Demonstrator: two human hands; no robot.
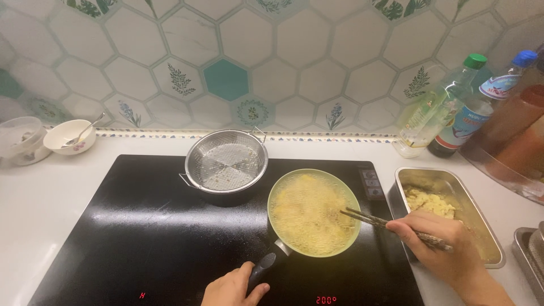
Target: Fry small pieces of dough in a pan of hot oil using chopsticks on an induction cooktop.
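On the black cooktop [141, 238], right of centre, sits the green frying pan [314, 212], its dark handle [262, 271] pointing down-left toward the camera, so the pan's long axis runs on a diagonal from lower left to upper right. Bubbling yellow batter fills it. The chopsticks [385, 224] lie almost level, tips pointing left into the pan's right side, back ends running right through the right hand [439, 246].

Around it: a steel mesh strainer basket [226, 161] on a dark pot just behind-left of the pan, a steel tray [453, 187] of yellow pieces just off the hob's right edge, bottles [453, 110] in the far right corner, a small white bowl [69, 137] with a spoon at far left (all on a white counter below hexagon wall tiles).

The left hand [232, 289] comes up from the bottom edge, fingers curled round the handle's end. The right hand hovers over the tray's near edge, fingers pressed together, pinching the chopsticks.
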